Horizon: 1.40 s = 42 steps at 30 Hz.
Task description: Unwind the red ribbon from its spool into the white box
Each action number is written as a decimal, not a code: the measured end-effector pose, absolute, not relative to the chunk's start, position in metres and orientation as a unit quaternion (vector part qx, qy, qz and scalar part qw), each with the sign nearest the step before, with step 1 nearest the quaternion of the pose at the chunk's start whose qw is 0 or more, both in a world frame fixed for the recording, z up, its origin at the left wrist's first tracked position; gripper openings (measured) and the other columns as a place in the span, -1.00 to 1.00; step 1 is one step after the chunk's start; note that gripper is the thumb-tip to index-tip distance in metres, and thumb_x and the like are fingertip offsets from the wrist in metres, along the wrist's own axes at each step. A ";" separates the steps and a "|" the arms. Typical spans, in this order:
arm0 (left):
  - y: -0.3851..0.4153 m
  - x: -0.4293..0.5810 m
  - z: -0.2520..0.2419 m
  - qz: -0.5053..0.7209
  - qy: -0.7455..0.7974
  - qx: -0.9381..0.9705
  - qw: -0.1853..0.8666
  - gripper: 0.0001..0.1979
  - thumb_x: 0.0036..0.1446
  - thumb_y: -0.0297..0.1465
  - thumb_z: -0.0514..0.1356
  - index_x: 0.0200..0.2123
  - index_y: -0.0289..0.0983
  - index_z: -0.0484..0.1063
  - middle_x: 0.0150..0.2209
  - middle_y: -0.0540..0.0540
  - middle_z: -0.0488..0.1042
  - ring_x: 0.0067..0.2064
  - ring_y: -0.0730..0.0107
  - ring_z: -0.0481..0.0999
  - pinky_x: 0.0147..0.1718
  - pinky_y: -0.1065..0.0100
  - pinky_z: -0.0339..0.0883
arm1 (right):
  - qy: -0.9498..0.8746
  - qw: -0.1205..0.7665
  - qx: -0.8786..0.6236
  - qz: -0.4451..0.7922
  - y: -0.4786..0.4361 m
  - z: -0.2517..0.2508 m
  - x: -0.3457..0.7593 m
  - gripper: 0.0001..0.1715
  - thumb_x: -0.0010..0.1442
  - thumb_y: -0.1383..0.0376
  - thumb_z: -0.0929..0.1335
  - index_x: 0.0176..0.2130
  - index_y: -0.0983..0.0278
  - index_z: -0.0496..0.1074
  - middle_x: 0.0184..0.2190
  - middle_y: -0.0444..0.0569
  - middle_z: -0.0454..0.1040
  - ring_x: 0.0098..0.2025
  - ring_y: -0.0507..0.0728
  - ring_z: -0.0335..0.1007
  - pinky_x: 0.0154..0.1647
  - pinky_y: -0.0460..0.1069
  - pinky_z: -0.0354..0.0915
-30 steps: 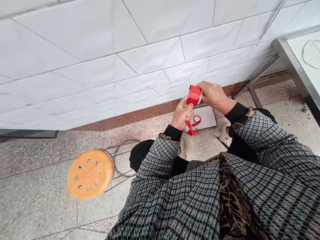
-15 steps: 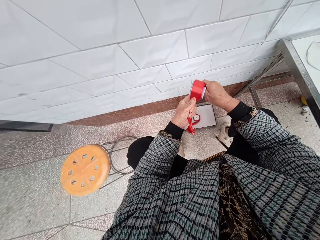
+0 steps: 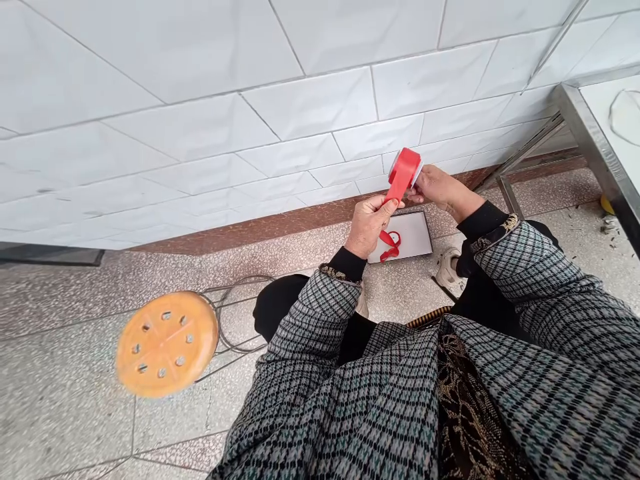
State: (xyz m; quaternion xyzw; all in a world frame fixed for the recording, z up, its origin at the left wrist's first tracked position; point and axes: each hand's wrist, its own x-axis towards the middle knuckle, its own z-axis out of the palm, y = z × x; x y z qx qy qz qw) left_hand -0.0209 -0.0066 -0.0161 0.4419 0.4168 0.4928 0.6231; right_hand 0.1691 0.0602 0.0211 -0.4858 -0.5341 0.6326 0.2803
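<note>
A spool of wide red ribbon is held up in front of the tiled wall by my right hand, whose fingers close on the spool's right side. From the spool a strip of ribbon runs down to my left hand, which pinches it between thumb and fingers. The loose end of the ribbon hangs below my left hand. Beneath it, a shallow white box lies on the floor, with a small red-rimmed spool partly hidden behind the ribbon.
An orange round stool with wire legs stands on the speckled floor at left. White tiles cover the wall ahead. At right is a metal-framed table with a white top. My shoe is beside the box.
The ribbon spool has moved slightly up and right, away from my left hand. A length of ribbon now stretches between the spool and my left fingers.
</note>
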 end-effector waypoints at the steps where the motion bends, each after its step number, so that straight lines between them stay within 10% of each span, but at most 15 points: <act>1: -0.006 -0.020 -0.015 0.491 0.416 0.434 0.630 -0.54 0.08 0.04 0.54 -0.37 -0.28 0.70 -0.71 0.17 0.12 -0.64 0.62 0.01 -0.60 0.41 -0.14 | -0.519 0.285 -0.478 0.649 0.058 0.023 0.168 -0.58 0.56 0.11 0.38 -0.33 0.13 0.24 -0.57 -0.18 0.28 -0.55 0.02 0.10 -0.57 -0.09 0.04; 9: -0.011 -0.018 -0.017 0.532 0.390 0.434 0.613 -0.43 0.07 0.17 0.51 -0.39 -0.27 0.68 -0.72 0.16 0.12 -0.66 0.62 0.02 -0.62 0.42 -0.12 | -0.458 0.294 -0.493 0.679 0.057 0.030 0.167 -0.54 0.61 0.39 0.21 -0.39 0.20 0.21 -0.58 -0.20 0.18 -0.57 -0.06 0.00 -0.59 -0.15 -0.04; 24: -0.005 -0.011 -0.031 0.497 0.407 0.440 0.627 -0.34 0.02 0.25 0.49 -0.49 -0.26 0.53 -0.70 0.16 0.14 -0.65 0.63 0.01 -0.62 0.42 -0.15 | -0.430 0.245 -0.387 0.778 0.049 0.016 0.162 -0.53 0.50 0.12 0.45 -0.37 0.19 0.24 -0.63 -0.33 0.12 -0.64 -0.12 -0.18 -0.44 -0.16 0.36; 35: 0.004 -0.017 -0.033 0.503 0.350 0.446 0.653 -0.20 -0.26 -0.02 0.72 0.03 -0.17 0.59 -0.53 0.18 0.43 -0.59 0.62 0.23 -0.59 0.46 0.02 | -0.428 0.081 -0.268 0.859 0.037 0.007 0.168 -0.51 0.57 0.04 0.34 -0.36 0.20 0.25 -0.64 -0.43 -0.02 -0.67 -0.13 -0.34 -0.27 -0.06 0.54; 42: -0.002 -0.015 -0.023 0.502 0.333 0.369 0.708 -0.34 -0.10 0.13 0.62 -0.26 -0.20 0.45 -0.67 0.26 0.19 -0.69 0.69 -0.02 -0.69 0.48 -0.17 | -0.691 0.182 -0.534 0.452 0.038 0.028 0.169 -0.66 0.52 0.08 0.37 -0.20 0.27 0.47 -0.39 -0.01 0.56 -0.39 0.11 0.45 -0.22 0.00 0.39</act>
